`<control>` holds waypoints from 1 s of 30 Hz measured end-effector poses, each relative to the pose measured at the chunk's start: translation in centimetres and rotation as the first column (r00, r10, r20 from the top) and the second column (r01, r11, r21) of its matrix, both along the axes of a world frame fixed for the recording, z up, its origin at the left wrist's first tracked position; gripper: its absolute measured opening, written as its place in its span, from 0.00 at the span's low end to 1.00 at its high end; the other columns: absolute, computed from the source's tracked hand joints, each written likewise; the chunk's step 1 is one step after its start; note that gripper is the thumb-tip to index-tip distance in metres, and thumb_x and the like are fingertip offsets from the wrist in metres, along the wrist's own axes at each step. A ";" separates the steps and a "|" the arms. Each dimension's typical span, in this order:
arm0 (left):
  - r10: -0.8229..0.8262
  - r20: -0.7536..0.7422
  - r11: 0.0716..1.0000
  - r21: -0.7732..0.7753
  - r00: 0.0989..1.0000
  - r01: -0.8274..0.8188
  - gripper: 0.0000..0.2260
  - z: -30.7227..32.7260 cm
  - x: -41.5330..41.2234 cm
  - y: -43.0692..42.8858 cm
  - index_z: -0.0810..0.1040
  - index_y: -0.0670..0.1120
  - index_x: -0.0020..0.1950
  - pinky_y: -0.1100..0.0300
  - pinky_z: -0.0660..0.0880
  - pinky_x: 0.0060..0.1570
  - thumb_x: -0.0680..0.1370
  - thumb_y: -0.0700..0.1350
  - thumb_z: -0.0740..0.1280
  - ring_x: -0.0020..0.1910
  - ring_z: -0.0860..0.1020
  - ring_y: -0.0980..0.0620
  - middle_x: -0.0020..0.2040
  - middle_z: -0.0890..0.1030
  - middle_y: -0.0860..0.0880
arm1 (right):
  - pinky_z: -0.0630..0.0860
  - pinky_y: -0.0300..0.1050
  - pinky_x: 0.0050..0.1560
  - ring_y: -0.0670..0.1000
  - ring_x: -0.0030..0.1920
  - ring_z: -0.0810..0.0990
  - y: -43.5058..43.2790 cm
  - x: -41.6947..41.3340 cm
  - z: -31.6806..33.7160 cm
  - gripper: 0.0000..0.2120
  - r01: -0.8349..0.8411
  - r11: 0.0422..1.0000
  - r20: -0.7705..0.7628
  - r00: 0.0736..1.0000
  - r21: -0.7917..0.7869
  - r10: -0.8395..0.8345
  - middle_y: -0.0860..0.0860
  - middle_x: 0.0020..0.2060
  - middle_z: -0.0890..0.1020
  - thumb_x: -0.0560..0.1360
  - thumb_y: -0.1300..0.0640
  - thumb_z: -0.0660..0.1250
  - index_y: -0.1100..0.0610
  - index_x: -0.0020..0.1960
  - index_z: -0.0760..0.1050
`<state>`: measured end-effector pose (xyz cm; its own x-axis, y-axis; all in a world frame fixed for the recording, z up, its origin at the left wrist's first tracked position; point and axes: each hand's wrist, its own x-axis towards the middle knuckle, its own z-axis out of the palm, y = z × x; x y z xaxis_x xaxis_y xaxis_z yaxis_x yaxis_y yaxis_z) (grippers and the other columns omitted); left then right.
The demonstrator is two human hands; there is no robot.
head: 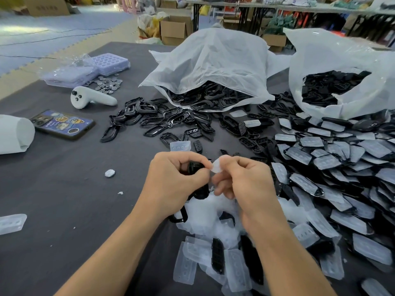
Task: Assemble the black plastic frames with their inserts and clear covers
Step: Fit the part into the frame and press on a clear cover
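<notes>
Head view: left hand (171,180) grips a half-hidden black frame (195,167); right hand (241,178) pinches a clear cover (217,165)

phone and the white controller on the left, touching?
Apart. The head view shows a strip of dark table cloth between the phone and the white controller.

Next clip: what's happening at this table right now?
A person is assembling small parts over a dark cloth-covered table. The left hand grips a black plastic frame, while the right hand pinches a small clear plastic cover beside it; the cover looks not yet seated. A big heap of covered pieces lies to the right, loose black frames spill from a white bag behind.
</notes>
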<state>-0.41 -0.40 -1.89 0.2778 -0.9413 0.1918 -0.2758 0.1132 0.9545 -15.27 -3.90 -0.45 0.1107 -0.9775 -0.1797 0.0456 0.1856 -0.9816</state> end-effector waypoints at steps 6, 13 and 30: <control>0.076 -0.189 0.995 0.084 0.979 -0.061 0.12 -0.5 0.6 -0.6 0.87 0.62 0.53 0.43 0.85 0.45 0.74 0.46 0.76 0.40 0.84 0.34 0.40 0.87 0.38 | 0.68 0.35 0.25 0.48 0.25 0.73 -0.5 -1.3 0.8 0.10 0.000 0.995 0.142 0.990 -0.101 0.014 0.55 0.31 0.83 0.78 0.63 0.72 0.55 0.39 0.86; 0.124 -0.184 0.988 0.109 0.975 -0.106 0.07 -0.6 0.5 -0.8 0.86 0.58 0.48 0.61 0.72 0.27 0.71 0.49 0.76 0.26 0.72 0.51 0.28 0.78 0.48 | 0.73 0.34 0.37 0.40 0.32 0.76 0.2 -0.6 0.5 0.07 -0.324 0.941 -0.086 0.945 -0.095 0.317 0.51 0.34 0.85 0.75 0.62 0.75 0.56 0.39 0.86; 0.094 -0.317 0.981 0.192 0.944 -0.033 0.11 -0.8 1.1 -0.6 0.79 0.45 0.52 0.51 0.85 0.37 0.75 0.32 0.74 0.35 0.83 0.45 0.36 0.79 0.39 | 0.78 0.42 0.36 0.43 0.30 0.80 -0.1 -0.6 -0.5 0.06 -0.115 0.964 -0.235 0.970 -0.240 0.058 0.47 0.30 0.85 0.71 0.55 0.80 0.45 0.38 0.87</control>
